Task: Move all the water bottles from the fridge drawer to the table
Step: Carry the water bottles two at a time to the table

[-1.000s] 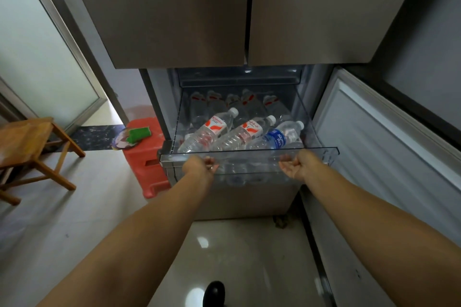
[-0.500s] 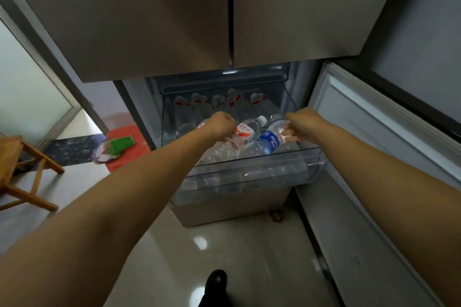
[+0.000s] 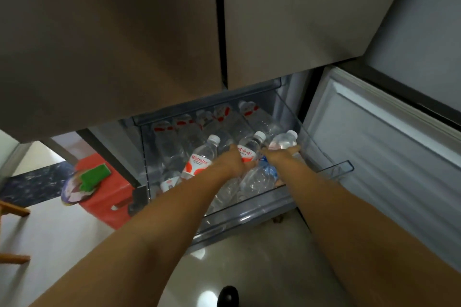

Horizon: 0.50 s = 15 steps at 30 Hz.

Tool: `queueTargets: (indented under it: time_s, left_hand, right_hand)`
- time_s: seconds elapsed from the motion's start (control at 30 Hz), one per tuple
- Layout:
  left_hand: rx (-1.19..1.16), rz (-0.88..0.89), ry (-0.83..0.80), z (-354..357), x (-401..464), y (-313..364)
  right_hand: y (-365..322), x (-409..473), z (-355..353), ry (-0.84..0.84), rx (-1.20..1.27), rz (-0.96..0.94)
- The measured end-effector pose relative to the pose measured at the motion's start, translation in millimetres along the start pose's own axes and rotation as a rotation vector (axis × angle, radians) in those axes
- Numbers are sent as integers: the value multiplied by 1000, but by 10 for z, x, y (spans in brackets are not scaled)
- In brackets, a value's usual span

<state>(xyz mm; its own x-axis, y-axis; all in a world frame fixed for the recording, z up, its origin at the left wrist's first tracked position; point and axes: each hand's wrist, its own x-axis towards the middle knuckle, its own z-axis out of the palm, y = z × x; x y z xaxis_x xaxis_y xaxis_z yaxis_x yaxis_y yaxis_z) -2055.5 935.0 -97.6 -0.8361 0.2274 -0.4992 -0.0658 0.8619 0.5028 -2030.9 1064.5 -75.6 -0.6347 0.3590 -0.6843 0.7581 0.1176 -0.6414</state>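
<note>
A clear plastic fridge drawer [image 3: 335, 171] is pulled out under the closed upper fridge doors. Several water bottles lie inside it, a back row [image 3: 224, 117] and a front row of three. My left hand [image 3: 232, 160] reaches into the drawer and curls around the middle red-label bottle [image 3: 250, 148]. Beside it, my right hand [image 3: 280, 154] wraps over the blue-label bottle [image 3: 283, 142] at the drawer's right side. Another red-label bottle [image 3: 199, 161] lies free just left of my left hand. The table is out of view.
The open lower fridge door [image 3: 374, 157] stands close on the right. A red plastic stool [image 3: 107, 199] carrying a green sponge [image 3: 96, 177] sits left of the fridge. Part of a wooden chair [image 3: 12, 210] shows at the left edge. My shoe [image 3: 228, 296] is on the glossy floor.
Both hands left the drawer's front rim, reached forward into the drawer and closed over two front bottles. The view has shifted closer to the fridge.
</note>
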Motion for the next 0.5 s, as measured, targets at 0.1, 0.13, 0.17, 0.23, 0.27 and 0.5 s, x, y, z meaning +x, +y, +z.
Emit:
queueTargets:
  time_s: [0.1, 0.13, 0.17, 0.23, 0.27, 0.5]
  left_hand:
    - [-14, 9, 44, 39, 88, -13]
    - [-40, 16, 32, 15, 101, -5]
    - [-67, 27, 17, -17, 120, 2]
    - [-161, 34, -7, -81, 150, -3]
    - [-227, 42, -16, -127, 131, 21]
    - [-511, 58, -72, -588, -112, 198]
  right_hand:
    - [44, 141, -30, -21, 215, 65]
    - [123, 340, -46, -9, 269, 49]
    - [224, 580, -63, 0, 316, 64]
    - [272, 614, -96, -38, 402, 99]
    - [205, 425, -119, -40, 431, 81]
    - [-93, 49, -437, -107, 682, -35]
